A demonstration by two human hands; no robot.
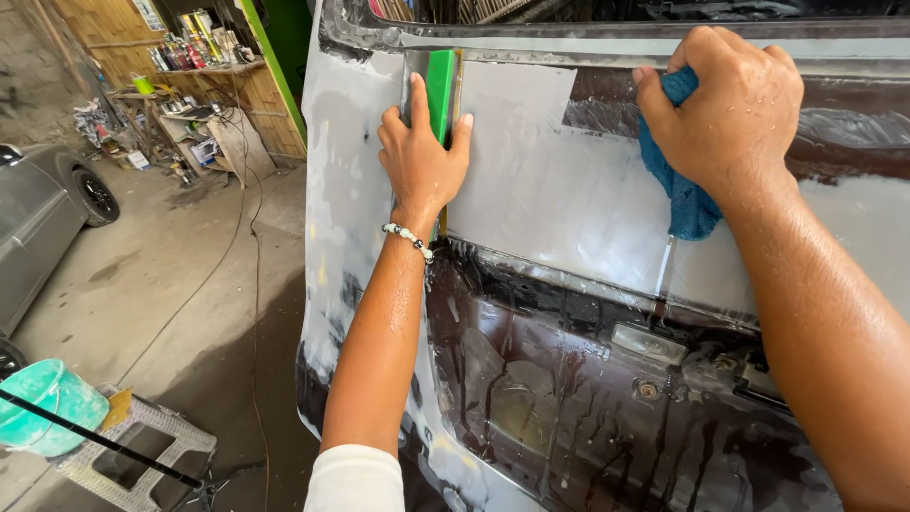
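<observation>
My left hand (422,156) presses a green flat sanding block (440,90) against a wet dark-brown car body panel (569,360), at the left edge of a pale sanded patch (559,190). A beaded bracelet sits on that wrist. My right hand (725,104) grips a blue cloth (687,204) against the panel at the upper right, the cloth hanging below the fist. Water runs down the panel below both hands.
A turquoise bucket (47,406) rests on a grey plastic stool (133,455) at the lower left. A grey car (43,223) stands at the far left. Cluttered wooden shelves (204,104) line the back wall. A cable (248,284) trails over the concrete floor.
</observation>
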